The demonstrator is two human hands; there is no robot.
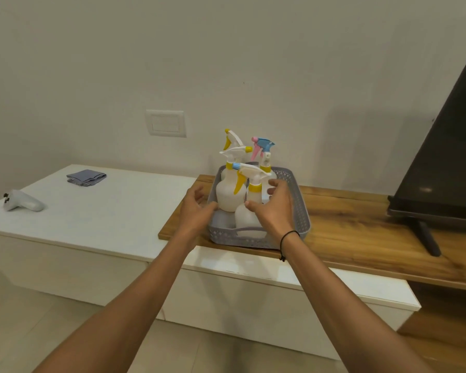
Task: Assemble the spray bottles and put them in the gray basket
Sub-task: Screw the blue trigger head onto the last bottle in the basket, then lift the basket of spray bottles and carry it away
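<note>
Four spray bottles (228,191) are stood upright in the gray basket (299,211), which is set on the wooden tabletop (361,219) with its long axis running away from the viewer. The nozzles are pointed in differing directions. The left hand (197,208) is held at the basket's left rim, fingers loosely spread; the right hand (273,205) is held beside the nearest bottle (249,211), fingers relaxed.

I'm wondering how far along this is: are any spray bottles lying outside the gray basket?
No, all the spray bottles in view stand upright inside the gray basket, and none lies on the wooden shelf or white cabinet.
</note>
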